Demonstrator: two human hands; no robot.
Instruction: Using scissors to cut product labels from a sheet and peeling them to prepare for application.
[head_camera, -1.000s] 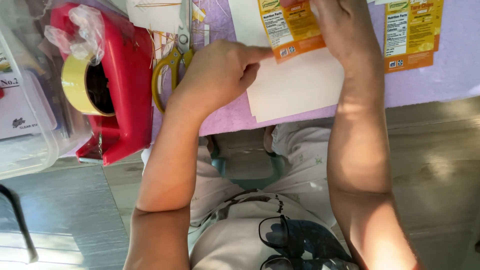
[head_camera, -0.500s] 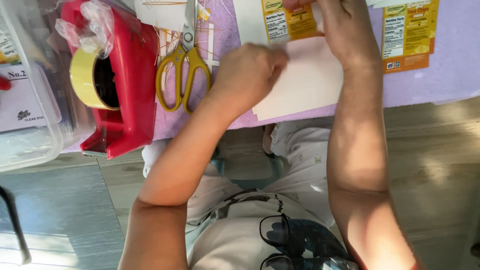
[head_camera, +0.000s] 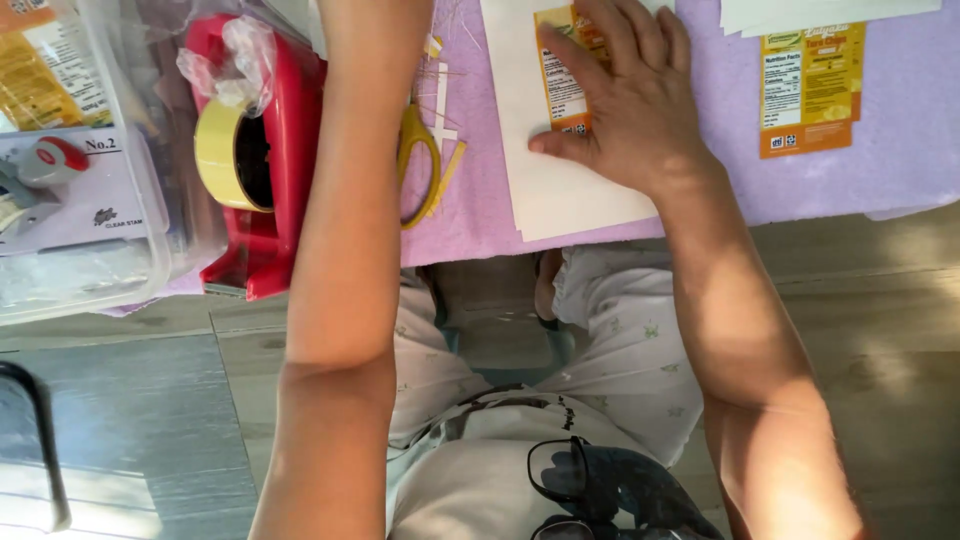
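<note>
Right hand (head_camera: 635, 105) spread flat, grip released, palm pressing an orange label cutout (head_camera: 562, 70) onto a white sheet (head_camera: 560, 195) on the purple table (head_camera: 900, 150). Left hand out of view past the top edge, grip impossible to tell; forearm (head_camera: 345, 200) crossing yellow-handled scissors (head_camera: 420, 165). Red tape dispenser (head_camera: 265, 150) at left. Grey plank floor (head_camera: 130, 420) below.

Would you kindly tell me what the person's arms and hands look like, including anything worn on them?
Both forearms are bare, with no sleeves, watch or bracelet in view. The right hand wears no glove or visible ring on its fingers. The left hand lies beyond the top edge of the frame.
</note>
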